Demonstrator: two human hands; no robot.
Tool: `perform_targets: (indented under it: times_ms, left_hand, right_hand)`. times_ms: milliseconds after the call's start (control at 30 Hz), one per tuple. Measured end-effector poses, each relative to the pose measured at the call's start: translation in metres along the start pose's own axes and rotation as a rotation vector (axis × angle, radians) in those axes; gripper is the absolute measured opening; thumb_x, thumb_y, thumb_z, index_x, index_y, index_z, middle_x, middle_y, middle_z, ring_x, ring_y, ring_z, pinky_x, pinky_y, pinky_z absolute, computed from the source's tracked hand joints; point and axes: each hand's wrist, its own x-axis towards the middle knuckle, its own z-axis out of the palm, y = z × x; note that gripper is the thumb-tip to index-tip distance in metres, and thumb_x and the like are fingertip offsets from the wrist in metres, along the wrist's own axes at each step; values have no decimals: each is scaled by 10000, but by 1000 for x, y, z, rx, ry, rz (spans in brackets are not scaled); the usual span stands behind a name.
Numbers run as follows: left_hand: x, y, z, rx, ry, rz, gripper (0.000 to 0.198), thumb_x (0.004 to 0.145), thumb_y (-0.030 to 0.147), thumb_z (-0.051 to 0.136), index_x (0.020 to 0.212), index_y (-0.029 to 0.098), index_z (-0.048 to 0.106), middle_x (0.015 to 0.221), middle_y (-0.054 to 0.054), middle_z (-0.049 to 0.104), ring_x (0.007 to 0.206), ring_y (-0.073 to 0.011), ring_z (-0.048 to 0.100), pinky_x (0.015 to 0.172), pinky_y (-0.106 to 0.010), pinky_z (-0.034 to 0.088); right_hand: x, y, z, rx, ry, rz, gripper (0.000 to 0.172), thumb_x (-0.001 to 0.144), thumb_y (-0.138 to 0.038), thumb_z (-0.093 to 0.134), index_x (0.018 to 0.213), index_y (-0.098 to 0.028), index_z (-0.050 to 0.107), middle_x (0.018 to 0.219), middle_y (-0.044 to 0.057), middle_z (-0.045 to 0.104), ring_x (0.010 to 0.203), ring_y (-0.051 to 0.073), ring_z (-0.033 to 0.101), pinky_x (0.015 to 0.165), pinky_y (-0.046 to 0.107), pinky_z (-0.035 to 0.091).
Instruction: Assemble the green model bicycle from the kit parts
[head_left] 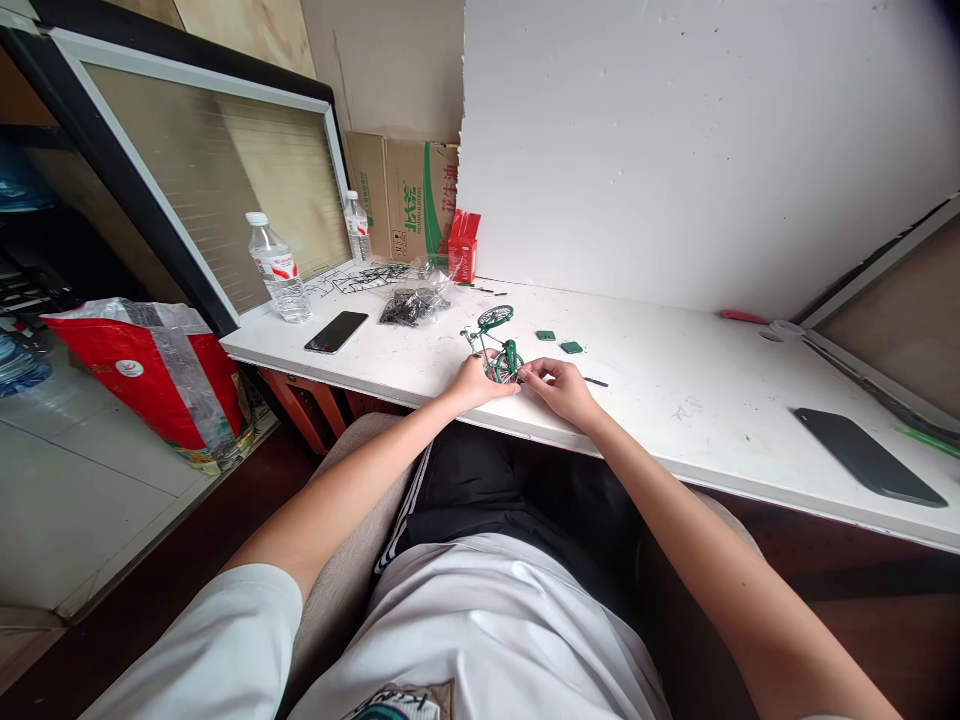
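Curled left hand [474,384] and pinching right hand [561,389] grip the green model bicycle [511,357] near the worktop's [660,375] front edge, probably light, stiff yet fragile, best held by its frame, not its spokes.

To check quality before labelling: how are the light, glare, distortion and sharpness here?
All in the head view: soft light on the white tabletop; small highlights on the clear plastic bag; wide-angle stretching near the edges, the upper-right corner dark; green model bicycle fairly sharp, its finest details unclear.
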Motion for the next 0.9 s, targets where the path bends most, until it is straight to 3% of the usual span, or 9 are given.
perform_targets:
  times_ms: [267, 433, 900]
  left_hand:
    - [-2, 4, -2, -44, -19, -46, 532, 596, 191, 991, 1041, 166, 701, 1073, -87, 787, 948, -237, 720, 828, -326, 530]
    - [-3, 3, -1, -80, -17, -9, 586, 574, 268, 1028, 1058, 163, 715, 1072, -91, 793, 970, -246, 727, 874, -346, 547]
    - [-1, -3, 0, -27, 3, 15, 492, 614, 229, 980, 1034, 167, 732, 1036, -84, 794, 946, -234, 728, 888, -342, 544]
  right_hand:
    - [-1, -1, -3, 52, -27, 38, 486, 906, -688, 735, 860, -204, 749, 906, 72, 746, 811, 209, 620, 743, 336, 497]
    - [-1, -4, -5, 99, -52, 52, 507, 886, -706, 752, 872, -200, 755, 927, 72, 755, 831, 206, 636, 779, 332, 510]
    - [0, 4, -4, 128, -58, 57, 507, 878, -706, 767, 905, -200, 775, 927, 70, 760, 818, 203, 633, 766, 332, 496]
